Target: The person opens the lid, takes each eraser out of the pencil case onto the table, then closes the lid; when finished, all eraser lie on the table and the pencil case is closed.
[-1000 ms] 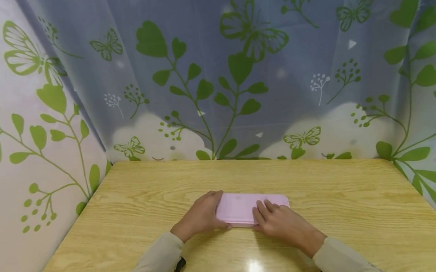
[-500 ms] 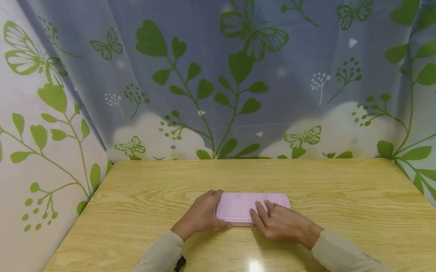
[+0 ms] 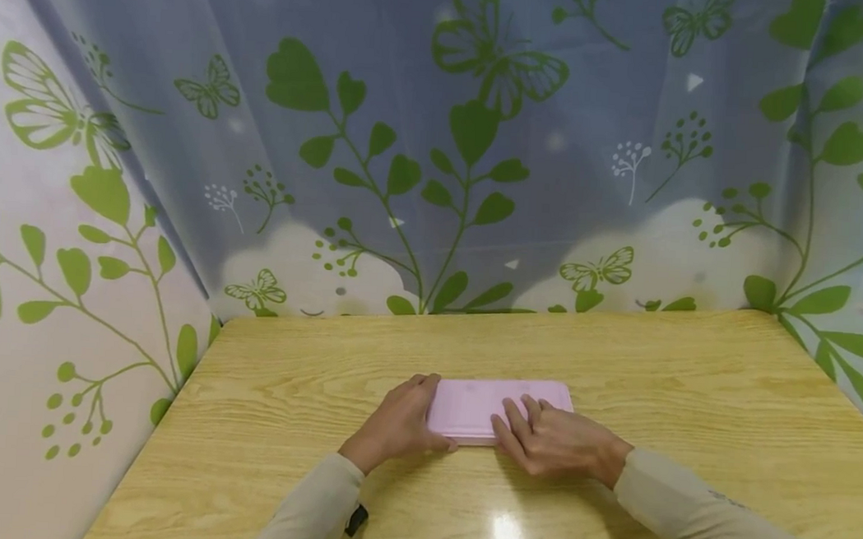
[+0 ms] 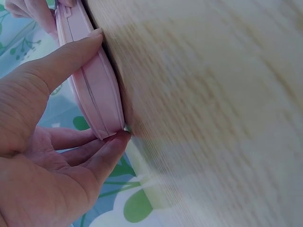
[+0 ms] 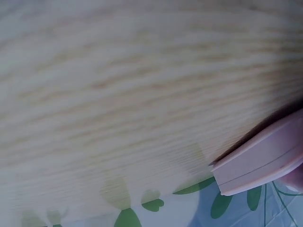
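A pink zippered pencil case (image 3: 465,405) lies flat on the wooden table in the head view. My left hand (image 3: 395,420) grips its left end, thumb along the near side and fingers round the short end. The left wrist view shows the zipper seam (image 4: 89,90) running along the case's side under that thumb. My right hand (image 3: 560,441) is at the near edge, its fingers bent over the lid and its fingertips at the zipper pull (image 4: 67,11). Its thumb is mostly hidden. One end of the case (image 5: 253,163) shows in the right wrist view.
The light wooden table (image 3: 307,361) spreads around the case. Behind it and to both sides hang curtains (image 3: 378,175) printed with green leaves and butterflies. A dark strap piece (image 3: 357,520) shows at the left sleeve.
My right hand has slid a little to the left along the near edge of the pencil case. The left hand and the case have stayed in place.
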Action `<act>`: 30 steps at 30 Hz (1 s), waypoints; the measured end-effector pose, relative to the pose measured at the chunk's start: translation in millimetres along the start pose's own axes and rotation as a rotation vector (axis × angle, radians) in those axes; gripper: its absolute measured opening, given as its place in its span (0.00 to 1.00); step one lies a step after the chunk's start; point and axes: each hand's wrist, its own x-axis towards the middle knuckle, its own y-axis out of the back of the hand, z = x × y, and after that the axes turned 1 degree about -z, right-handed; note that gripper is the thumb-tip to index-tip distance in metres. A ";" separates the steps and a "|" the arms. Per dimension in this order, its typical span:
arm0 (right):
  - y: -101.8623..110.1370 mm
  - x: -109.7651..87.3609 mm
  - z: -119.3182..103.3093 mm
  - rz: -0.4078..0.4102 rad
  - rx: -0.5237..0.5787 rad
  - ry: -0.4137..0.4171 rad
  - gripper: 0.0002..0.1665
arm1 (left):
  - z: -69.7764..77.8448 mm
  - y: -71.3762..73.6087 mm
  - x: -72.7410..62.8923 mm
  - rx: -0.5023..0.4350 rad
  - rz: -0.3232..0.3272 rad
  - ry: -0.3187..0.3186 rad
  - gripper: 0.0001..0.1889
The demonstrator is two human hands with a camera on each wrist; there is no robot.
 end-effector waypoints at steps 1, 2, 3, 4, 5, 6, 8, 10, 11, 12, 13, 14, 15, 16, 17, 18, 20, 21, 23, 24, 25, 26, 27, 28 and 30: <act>-0.1 -0.1 -0.2 0.001 -0.006 0.006 0.31 | 0.0 -0.1 -0.2 0.000 -0.002 0.002 0.50; -0.5 -0.2 -0.5 0.004 -0.011 0.011 0.31 | 0.1 -0.2 -0.3 -0.001 -0.004 0.003 0.51; -1.0 -0.4 -0.9 0.008 -0.017 0.015 0.31 | 0.3 -0.2 -0.5 -0.001 -0.006 0.005 0.51; -1.5 -0.7 -1.3 0.013 -0.021 0.017 0.31 | 0.4 -0.4 -0.5 0.001 -0.009 0.006 0.51; -2.0 -1.1 -1.6 0.016 -0.030 0.021 0.31 | 0.6 -0.5 -0.4 0.004 -0.011 0.005 0.51; -2.4 -1.5 -1.9 0.018 -0.036 0.023 0.31 | 0.9 -0.5 -0.3 0.011 -0.013 0.004 0.50; -3.1 -2.5 -2.4 0.020 -0.036 0.021 0.31 | 1.5 -0.4 0.2 0.023 -0.015 -0.002 0.50; -3.5 -3.6 -2.7 0.015 -0.032 0.020 0.30 | 2.1 -0.1 0.6 0.037 -0.017 -0.008 0.50; -3.8 -4.2 -3.0 0.011 -0.030 0.021 0.30 | 2.5 0.0 0.8 0.042 -0.017 -0.010 0.50; -4.0 -4.7 -3.3 0.007 -0.025 0.021 0.30 | 2.7 0.1 0.8 0.048 -0.017 -0.015 0.50; -4.1 -5.1 -3.3 0.003 -0.020 0.021 0.30 | 2.8 0.1 0.9 0.050 -0.018 -0.017 0.50; -4.1 -5.6 -3.4 -0.001 -0.018 0.024 0.30 | 3.0 0.2 0.9 0.054 -0.019 -0.020 0.50; -4.2 -6.1 -3.4 -0.004 -0.014 0.024 0.30 | 3.3 0.5 0.9 0.057 -0.019 -0.023 0.50; -4.3 -6.4 -3.3 -0.006 -0.017 0.028 0.30 | 3.2 0.5 0.9 0.060 -0.018 -0.028 0.49; -4.5 -6.8 -3.1 -0.006 -0.015 0.029 0.30 | 3.2 0.5 1.2 0.065 -0.015 -0.033 0.49; -4.7 -7.0 -2.8 -0.004 -0.014 0.030 0.30 | 3.1 0.5 1.6 0.074 -0.012 -0.039 0.49; -5.6 -7.2 -2.2 0.003 -0.019 0.027 0.30 | 2.9 0.5 2.0 0.078 -0.011 -0.039 0.49; -6.2 -7.1 -1.9 0.010 -0.020 0.023 0.30 | 2.7 0.5 2.2 0.079 -0.008 -0.039 0.49; -7.2 -6.5 -1.1 0.030 -0.024 0.015 0.29 | 2.1 0.2 2.3 0.078 -0.005 -0.034 0.50; -7.8 -6.3 -0.8 0.043 -0.027 0.011 0.28 | 1.8 0.1 2.1 0.073 -0.006 -0.029 0.50; -8.5 -6.0 -0.6 0.060 -0.028 0.002 0.28 | 1.7 0.2 1.9 0.065 -0.007 -0.023 0.50; -9.2 -5.9 -0.2 0.083 -0.022 -0.010 0.28 | 1.4 0.1 1.7 0.061 -0.007 -0.021 0.50; -10.1 -5.9 0.0 0.109 -0.005 -0.028 0.27 | 1.3 0.3 1.6 0.058 -0.006 -0.019 0.51; -10.5 -6.0 0.3 0.130 0.008 -0.045 0.27 | 1.2 0.3 1.6 0.056 -0.006 -0.017 0.51; -11.2 -6.6 0.9 0.167 0.051 -0.087 0.26 | 1.7 0.8 1.9 0.058 -0.010 -0.016 0.51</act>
